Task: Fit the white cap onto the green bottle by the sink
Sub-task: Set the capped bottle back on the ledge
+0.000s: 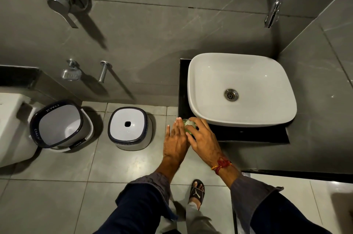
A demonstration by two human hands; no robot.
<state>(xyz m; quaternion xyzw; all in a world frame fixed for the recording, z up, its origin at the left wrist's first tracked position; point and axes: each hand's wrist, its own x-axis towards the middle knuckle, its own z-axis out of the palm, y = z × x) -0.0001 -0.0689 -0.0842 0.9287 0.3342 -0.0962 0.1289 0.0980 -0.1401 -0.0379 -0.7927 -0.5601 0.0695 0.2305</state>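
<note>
- The right hand [202,138] curls its fingers [193,121] over the top of the green bottle [186,128], closed around the white cap [189,123], which shows as a small pale, rounded patch between the fingertips.
- The left hand [175,144] lies flat against the bottle's left side, its fingers straight and pressed together, the thumb spread apart; whether it truly grips the bottle cannot be told from this view.
- Only a sliver of the bottle shows between the two hands: translucent, pale green, smooth plastic with a rounded shoulder. Whether the cap is seated on the neck is hidden by the fingers.
- The bottle stands at the front left corner of the black counter [248,136], just beside the sink [198,88].
- A red and yellow thread band [221,165] is knotted round the right wrist; both arms wear loose grey cuffs under dark blue sleeves [141,203].
- The sink is a glossy white ceramic basin, a rounded rectangle with a metal drain [231,95] in the middle.
- A chrome spout [272,4] juts from the grey matte tiled wall above it.
- On the pale grey floor tiles to the left stand a white bucket [61,125] with a dark rim and a white square stool [129,128] with a hole in its seat.
- A foot in a black sandal [196,191] rests on the floor below the hands.
</note>
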